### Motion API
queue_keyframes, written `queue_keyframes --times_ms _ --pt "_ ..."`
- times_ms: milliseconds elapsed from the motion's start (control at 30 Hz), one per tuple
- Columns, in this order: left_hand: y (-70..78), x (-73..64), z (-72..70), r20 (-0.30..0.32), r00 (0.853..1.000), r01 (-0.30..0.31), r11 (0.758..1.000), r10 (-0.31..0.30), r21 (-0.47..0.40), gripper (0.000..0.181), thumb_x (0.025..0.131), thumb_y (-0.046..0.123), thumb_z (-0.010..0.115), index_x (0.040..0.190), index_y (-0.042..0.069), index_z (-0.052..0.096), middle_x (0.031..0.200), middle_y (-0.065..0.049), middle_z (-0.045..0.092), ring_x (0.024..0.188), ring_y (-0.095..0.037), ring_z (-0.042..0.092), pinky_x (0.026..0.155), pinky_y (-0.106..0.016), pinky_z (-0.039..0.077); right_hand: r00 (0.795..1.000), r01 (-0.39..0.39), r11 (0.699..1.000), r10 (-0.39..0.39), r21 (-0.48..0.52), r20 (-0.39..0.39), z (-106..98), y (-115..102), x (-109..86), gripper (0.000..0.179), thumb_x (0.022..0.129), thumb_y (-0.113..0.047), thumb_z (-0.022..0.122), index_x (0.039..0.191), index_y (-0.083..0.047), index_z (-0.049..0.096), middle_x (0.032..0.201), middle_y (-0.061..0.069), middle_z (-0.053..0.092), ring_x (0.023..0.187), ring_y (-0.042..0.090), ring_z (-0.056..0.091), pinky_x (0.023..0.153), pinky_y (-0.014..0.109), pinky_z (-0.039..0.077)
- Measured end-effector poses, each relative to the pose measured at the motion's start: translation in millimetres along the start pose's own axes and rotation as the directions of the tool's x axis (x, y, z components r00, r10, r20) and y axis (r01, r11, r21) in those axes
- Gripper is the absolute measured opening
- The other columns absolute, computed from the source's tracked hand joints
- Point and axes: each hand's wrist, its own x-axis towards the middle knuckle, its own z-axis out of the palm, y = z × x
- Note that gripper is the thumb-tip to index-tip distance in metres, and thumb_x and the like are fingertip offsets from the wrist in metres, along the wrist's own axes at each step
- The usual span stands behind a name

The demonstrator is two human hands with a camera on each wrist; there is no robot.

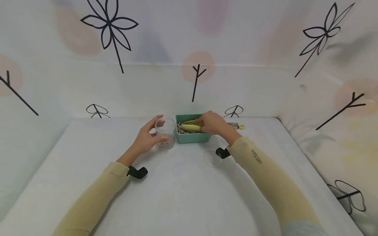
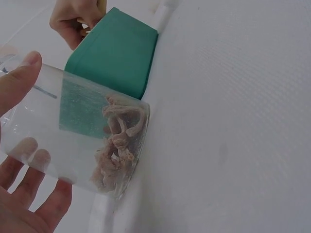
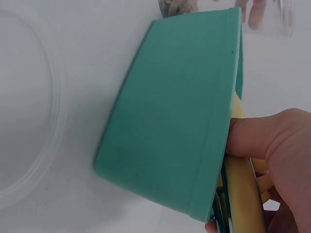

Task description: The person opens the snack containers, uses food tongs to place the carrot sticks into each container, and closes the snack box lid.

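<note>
My left hand (image 1: 144, 139) holds a clear jar (image 1: 165, 131) on the table, thumb on one side and fingers on the other. In the left wrist view, a few brownish twisted strips (image 2: 119, 143) lie at the jar's bottom. To its right stands a green rectangular box (image 1: 193, 138) with more brownish strips (image 1: 180, 128) in it. My right hand (image 1: 215, 123) grips tongs (image 1: 190, 128) with yellow tips and a metal handle. The tips are down inside the box, spread apart. Whether they touch the strips I cannot tell.
A clear round lid (image 1: 212, 158) lies flat on the white table in front of the box, near the right wrist. The handle end (image 1: 241, 127) of the tongs sticks out past the right hand. A patterned cloth (image 1: 165, 85) hangs behind the table.
</note>
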Motion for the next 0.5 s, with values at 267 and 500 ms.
queue_keyframes --times_ms 267,500 --pt "1.8 0.2 -1.4 0.003 1.0 -0.005 1.0 0.005 -0.003 0.084 0.085 0.004 0.08 0.155 0.006 0.033 0.144 -0.027 0.047 0.128 -0.038 0.046 0.101 -0.057 0.044 0.999 -0.014 1.0 0.015 0.023 -0.033 -3.9 1.5 -5.4 0.047 0.087 -0.023 0.079 0.13 -0.008 0.068 0.119 0.011 0.069 0.098 0.025 0.064 0.078 0.04 0.054" --pt "1.9 -0.4 -1.6 0.005 1.0 0.001 1.0 0.0 -0.018 0.084 0.084 0.002 0.08 0.154 0.006 0.033 0.143 -0.028 0.047 0.129 -0.04 0.045 0.101 -0.057 0.043 0.999 -0.031 0.995 0.035 0.096 -0.041 -7.4 8.9 -6.6 0.049 0.085 -0.023 0.081 0.13 -0.011 0.068 0.124 0.011 0.067 0.101 0.025 0.063 0.079 0.04 0.052"
